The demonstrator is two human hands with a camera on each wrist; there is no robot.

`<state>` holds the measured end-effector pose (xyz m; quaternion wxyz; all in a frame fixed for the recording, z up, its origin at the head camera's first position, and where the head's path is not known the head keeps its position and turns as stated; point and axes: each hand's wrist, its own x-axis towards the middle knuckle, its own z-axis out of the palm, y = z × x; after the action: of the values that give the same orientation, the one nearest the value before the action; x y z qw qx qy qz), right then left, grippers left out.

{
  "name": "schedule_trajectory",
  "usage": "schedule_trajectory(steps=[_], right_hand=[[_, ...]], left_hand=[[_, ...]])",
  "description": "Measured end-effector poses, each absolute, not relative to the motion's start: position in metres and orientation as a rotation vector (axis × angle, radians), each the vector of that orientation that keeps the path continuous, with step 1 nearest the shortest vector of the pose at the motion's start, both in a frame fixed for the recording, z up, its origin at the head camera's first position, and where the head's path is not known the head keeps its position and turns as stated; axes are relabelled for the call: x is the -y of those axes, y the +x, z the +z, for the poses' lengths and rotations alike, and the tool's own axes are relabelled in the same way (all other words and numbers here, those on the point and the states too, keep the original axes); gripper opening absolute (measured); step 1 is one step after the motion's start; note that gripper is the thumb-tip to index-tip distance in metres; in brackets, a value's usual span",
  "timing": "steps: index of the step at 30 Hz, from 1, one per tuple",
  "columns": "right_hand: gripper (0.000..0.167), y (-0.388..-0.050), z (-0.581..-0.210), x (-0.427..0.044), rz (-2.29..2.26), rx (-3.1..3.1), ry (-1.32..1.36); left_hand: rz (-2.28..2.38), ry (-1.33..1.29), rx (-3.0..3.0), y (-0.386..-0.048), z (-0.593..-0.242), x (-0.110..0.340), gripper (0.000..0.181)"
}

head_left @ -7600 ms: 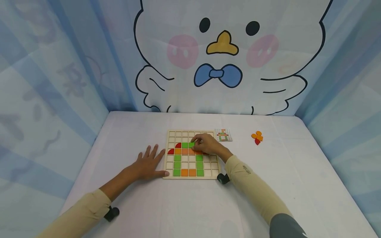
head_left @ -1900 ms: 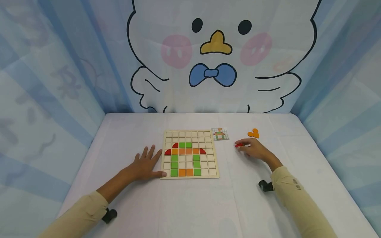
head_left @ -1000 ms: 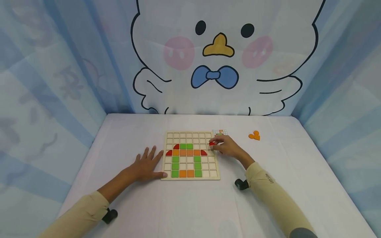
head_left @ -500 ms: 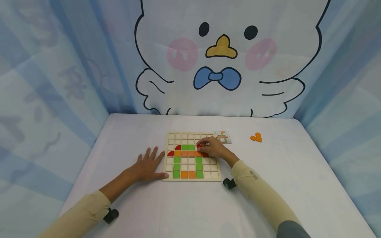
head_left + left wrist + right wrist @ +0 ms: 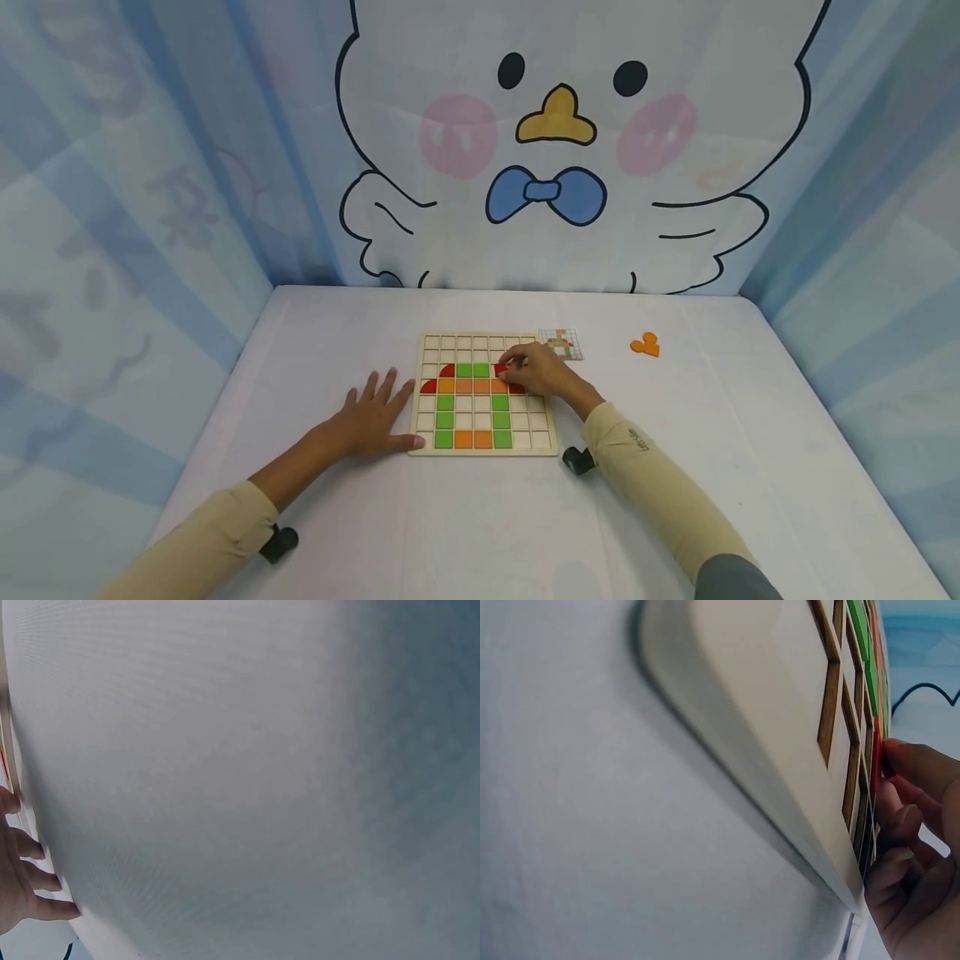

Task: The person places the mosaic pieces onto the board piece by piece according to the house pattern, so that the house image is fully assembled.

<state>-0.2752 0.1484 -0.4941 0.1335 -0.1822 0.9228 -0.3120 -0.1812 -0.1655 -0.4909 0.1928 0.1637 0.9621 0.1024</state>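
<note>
A wooden grid board lies on the white table, with green, orange and red tiles in some of its cells. My right hand is over the board's right part, pinching a red tile between thumb and fingers at the cell row of the upper green tiles. In the right wrist view the red tile shows at the fingertips, partly covered; whether it sits fully in a cell cannot be told. My left hand lies spread on the table, its thumb touching the board's lower left edge.
A small printed pattern card lies at the board's upper right corner, partly behind the right hand. Farther right are several loose orange pieces, two of them rounded. A curtain with a cartoon figure stands behind the table.
The right hand took the red tile from beside the orange pieces and carried it left to the board. Over the last half second it barely moved. The left hand stayed in place.
</note>
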Motion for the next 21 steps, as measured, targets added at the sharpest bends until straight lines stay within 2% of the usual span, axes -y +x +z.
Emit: schedule_trajectory(steps=[11, 21], right_hand=[[0.021, -0.2738, -0.4932, -0.1459, -0.909, -2.718, -0.533], [0.022, -0.2734, -0.4936, -0.1429, -0.878, -2.726, -0.502]], left_hand=[[0.291, 0.469, -2.709, -0.1829, -0.493, 0.1659, 0.106], [0.287, 0.46, -2.706, -0.1823, -0.4932, 0.1663, 0.105]])
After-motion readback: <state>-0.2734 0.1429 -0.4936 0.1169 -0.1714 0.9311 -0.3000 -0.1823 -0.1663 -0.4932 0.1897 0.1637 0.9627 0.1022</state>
